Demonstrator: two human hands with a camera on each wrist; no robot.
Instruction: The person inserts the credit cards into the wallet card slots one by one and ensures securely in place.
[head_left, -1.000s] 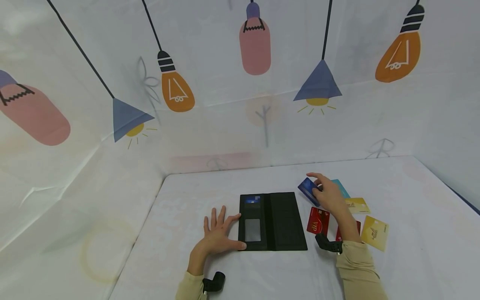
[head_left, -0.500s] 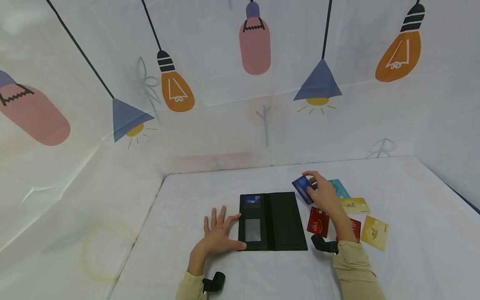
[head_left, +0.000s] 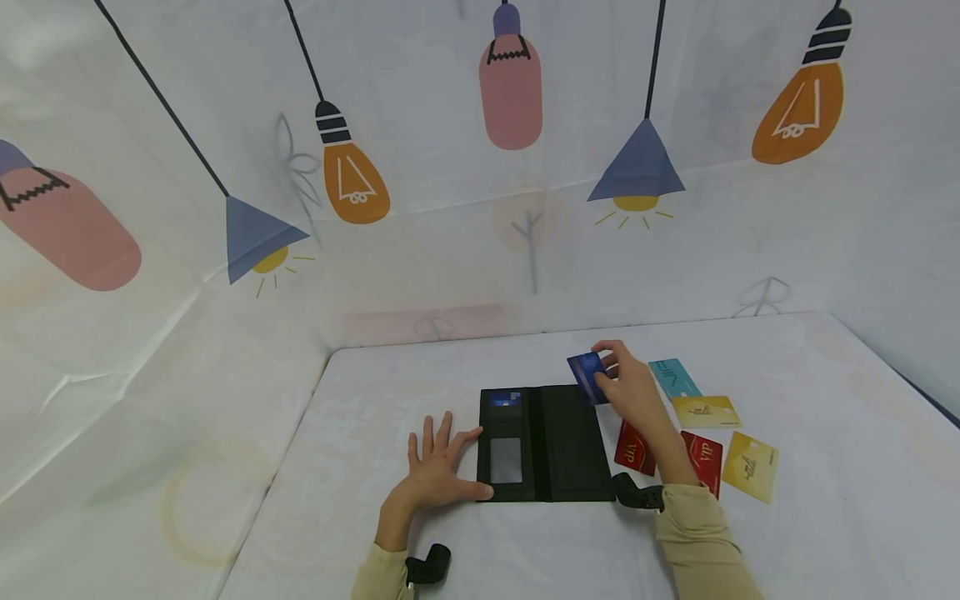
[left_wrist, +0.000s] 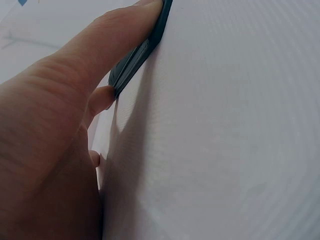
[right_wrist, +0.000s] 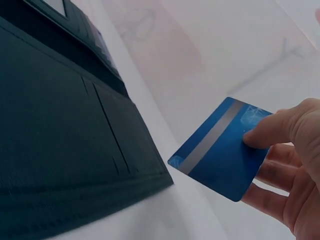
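Blue bank card is pinched between thumb and fingers of a person's right hand, its lower end overlapping the upper right corner of an open black wallet at the lower centre of the frame. The right wrist view shows the card's silver stripe and a gap between card and wallet. The left hand has a wide grip, fingers spread, thumb on the wallet's lower left corner. A second blue card sits in the left panel's upper slot, above a clear window. At right of frame, a teal card, an upper yellow card, a lower yellow card and two red cards lie on the white table. Held by one end, the card could pivot or slip should its free corner catch the wallet's edge. The right wrist's black camera, close to the wallet's lower right corner, could nudge the panel; a low forearm might drag the nearer red card.
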